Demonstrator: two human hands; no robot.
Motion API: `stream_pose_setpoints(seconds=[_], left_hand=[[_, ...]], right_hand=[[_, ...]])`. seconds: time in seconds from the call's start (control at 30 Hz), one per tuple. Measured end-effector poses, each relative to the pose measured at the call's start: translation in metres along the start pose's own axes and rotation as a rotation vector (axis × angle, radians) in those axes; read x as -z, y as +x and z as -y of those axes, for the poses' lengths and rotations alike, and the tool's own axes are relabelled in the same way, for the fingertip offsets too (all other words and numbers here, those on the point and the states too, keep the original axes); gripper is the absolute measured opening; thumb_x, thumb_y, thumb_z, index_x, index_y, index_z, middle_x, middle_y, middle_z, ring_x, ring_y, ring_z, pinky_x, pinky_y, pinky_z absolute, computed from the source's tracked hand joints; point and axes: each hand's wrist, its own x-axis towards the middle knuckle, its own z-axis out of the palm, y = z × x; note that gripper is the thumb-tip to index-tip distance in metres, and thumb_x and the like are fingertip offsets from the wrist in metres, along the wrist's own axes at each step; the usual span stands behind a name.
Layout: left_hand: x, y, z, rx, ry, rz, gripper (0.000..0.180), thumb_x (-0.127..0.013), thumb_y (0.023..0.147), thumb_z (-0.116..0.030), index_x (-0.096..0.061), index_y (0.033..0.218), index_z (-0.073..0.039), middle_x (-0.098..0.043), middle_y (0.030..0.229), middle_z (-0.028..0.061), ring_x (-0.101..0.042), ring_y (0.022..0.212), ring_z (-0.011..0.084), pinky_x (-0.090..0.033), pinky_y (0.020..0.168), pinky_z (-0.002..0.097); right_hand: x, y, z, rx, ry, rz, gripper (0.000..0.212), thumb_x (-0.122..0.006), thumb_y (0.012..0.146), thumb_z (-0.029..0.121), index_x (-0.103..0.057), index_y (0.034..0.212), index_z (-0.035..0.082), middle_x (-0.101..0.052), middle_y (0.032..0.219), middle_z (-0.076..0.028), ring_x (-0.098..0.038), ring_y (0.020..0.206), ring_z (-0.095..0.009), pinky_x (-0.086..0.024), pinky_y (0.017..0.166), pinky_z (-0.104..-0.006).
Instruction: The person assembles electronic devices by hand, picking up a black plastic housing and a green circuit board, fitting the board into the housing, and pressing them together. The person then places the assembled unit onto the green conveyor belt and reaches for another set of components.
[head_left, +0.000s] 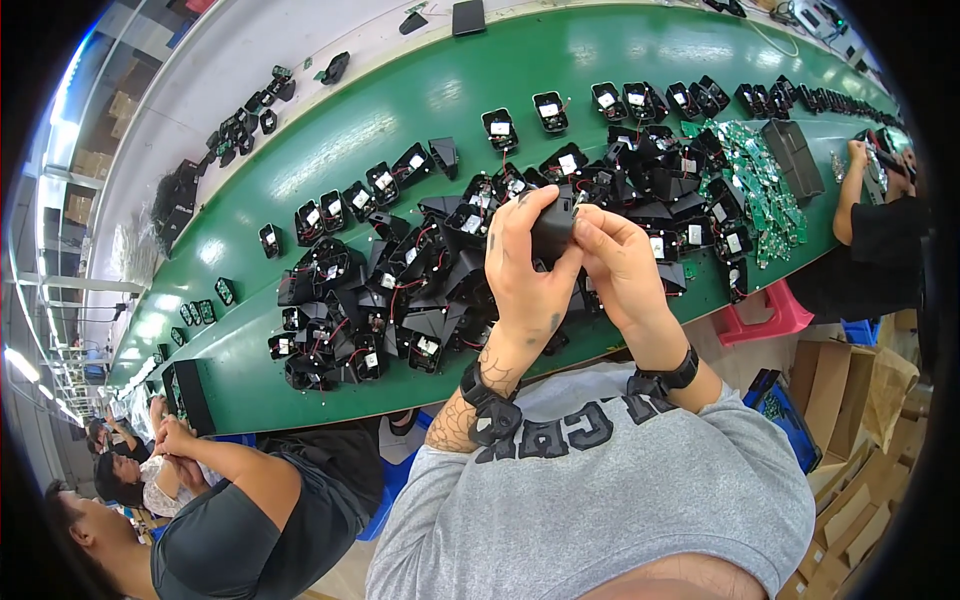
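Observation:
A black plastic housing is raised above the green bench in front of me. My left hand is wrapped around it, with fingers over the top and thumb underneath. The fingertips of my right hand are closed at the housing's right edge, where a small bright part shows. What that part is, I cannot make out. Under and around both hands lies a heap of black housings with white-labelled parts and red wires inside. My hands hide part of the heap.
Loose green circuit boards are piled to the right, beside a dark tray. Housings stand in a row along the far side. A black box sits at left. Co-workers sit at both sides. A pink stool is at right.

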Motion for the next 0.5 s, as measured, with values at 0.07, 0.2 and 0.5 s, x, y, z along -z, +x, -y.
stream_pose_setpoints(seconds=[0.07,0.2,0.5], left_hand=[[0.002,0.001,-0.001,-0.057,0.060,-0.015,0.050,-0.073,0.069,0.001,-0.054,0.116,-0.004,-0.060,0.105,0.0105,-0.061,0.091,0.0210,-0.051,0.075,0.0296],[0.007,0.005,0.000,-0.109,0.094,0.043,0.051,-0.073,0.067,0.001,-0.056,0.114,-0.005,-0.061,0.106,0.0111,-0.060,0.094,0.0242,-0.050,0.077,0.0323],[0.005,-0.001,-0.007,0.214,-0.189,0.165,0.052,-0.065,0.065,0.005,-0.054,0.115,-0.005,-0.060,0.102,0.0128,-0.060,0.090,0.0291,-0.048,0.077,0.0343]], right_hand=[[-0.002,-0.001,0.002,-0.034,0.036,-0.019,0.014,-0.064,0.086,0.008,-0.065,0.097,-0.001,-0.063,0.095,-0.003,-0.057,0.089,-0.011,-0.044,0.084,-0.0267],[0.006,0.001,0.012,-0.219,0.076,0.058,0.018,-0.064,0.087,0.012,-0.065,0.100,-0.001,-0.064,0.093,-0.003,-0.058,0.086,-0.011,-0.045,0.084,-0.0283],[0.016,0.003,0.027,-0.061,-0.385,0.098,0.012,-0.067,0.083,0.011,-0.061,0.077,0.002,-0.053,0.083,0.002,-0.050,0.082,-0.008,-0.041,0.079,-0.0222]])
